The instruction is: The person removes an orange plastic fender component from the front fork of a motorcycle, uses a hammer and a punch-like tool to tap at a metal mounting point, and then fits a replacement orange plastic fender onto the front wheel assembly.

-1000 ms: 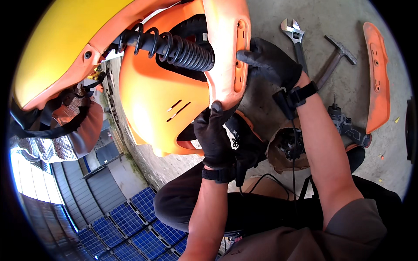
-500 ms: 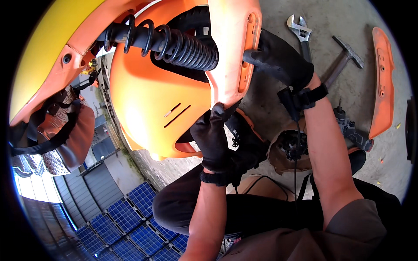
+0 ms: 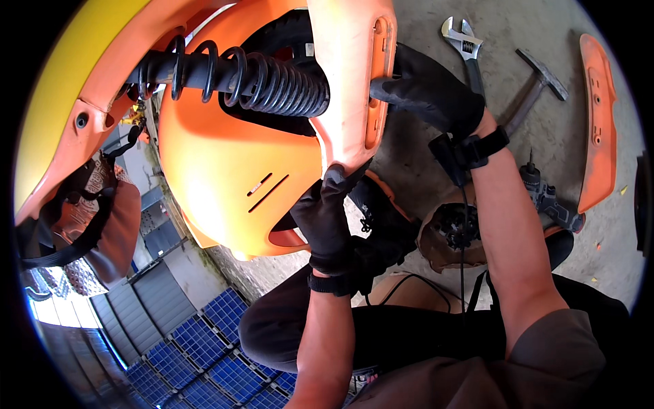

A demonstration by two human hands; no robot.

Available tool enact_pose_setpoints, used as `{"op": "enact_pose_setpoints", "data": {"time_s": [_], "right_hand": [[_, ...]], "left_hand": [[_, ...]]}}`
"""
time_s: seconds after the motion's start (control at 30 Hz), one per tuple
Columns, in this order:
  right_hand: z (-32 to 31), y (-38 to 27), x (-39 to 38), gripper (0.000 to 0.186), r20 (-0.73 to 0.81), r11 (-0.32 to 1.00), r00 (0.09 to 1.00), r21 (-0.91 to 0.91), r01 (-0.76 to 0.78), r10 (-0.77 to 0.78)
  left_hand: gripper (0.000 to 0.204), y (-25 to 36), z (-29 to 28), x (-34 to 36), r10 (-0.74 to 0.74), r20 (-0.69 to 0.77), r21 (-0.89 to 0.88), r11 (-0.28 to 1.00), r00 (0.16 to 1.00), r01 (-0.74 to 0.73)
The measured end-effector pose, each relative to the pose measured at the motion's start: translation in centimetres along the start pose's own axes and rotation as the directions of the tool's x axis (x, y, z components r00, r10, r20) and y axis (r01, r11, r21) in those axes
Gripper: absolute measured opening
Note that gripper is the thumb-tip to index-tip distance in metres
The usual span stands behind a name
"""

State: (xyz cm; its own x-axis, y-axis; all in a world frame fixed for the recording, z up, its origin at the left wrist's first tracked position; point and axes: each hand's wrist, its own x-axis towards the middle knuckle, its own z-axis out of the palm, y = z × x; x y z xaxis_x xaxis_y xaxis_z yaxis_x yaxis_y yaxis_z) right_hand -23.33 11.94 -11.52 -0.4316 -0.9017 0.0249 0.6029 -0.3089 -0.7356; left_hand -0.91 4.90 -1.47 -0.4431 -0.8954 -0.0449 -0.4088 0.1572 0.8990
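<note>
A long orange plastic arm [image 3: 347, 82] with a slotted recess along its right side stands beside a black coil-spring shock absorber [image 3: 248, 80]. My left hand [image 3: 327, 221], in a black glove, grips the arm's lower end with its thumb on the front. From the right, my gloved right hand [image 3: 436, 92] holds the arm's edge; the thumb presses by the slot and the other fingers are hidden behind. Left of the arm bulges a rounded orange fender [image 3: 211, 184] with two narrow slits, and part of a black tyre [image 3: 272, 34] shows above it.
An adjustable wrench [image 3: 464, 51], a hammer [image 3: 535, 92], a loose orange cover strip [image 3: 597, 123] and a power drill [image 3: 548, 198] lie on the concrete at right. A torn brown container [image 3: 449, 252] with dark small parts sits by my knee. Blue pallets [image 3: 204, 354] show at lower left.
The orange arm, shock absorber and fender have shifted slightly left in the picture, and both hands have shifted with them. Each hand keeps its hold on the arm.
</note>
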Motion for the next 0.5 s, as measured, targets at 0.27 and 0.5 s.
{"op": "enact_pose_setpoints", "data": {"time_s": [0.27, 0.5], "right_hand": [[0.2, -0.6, -0.3, 0.056, -0.004, 0.994, 0.997, -0.083, -0.072, 0.072], [0.6, 0.7, 0.1, 0.067, -0.033, 0.999, 0.998, -0.028, 0.044, -0.045]], "left_hand": [[0.01, 1.4, 0.7, -0.4, -0.066, 0.002, -0.009, 0.998, 0.998, 0.066], [0.014, 0.4, -0.8, -0.4, -0.104, 0.076, -0.064, 0.992, 0.992, 0.109]]}}
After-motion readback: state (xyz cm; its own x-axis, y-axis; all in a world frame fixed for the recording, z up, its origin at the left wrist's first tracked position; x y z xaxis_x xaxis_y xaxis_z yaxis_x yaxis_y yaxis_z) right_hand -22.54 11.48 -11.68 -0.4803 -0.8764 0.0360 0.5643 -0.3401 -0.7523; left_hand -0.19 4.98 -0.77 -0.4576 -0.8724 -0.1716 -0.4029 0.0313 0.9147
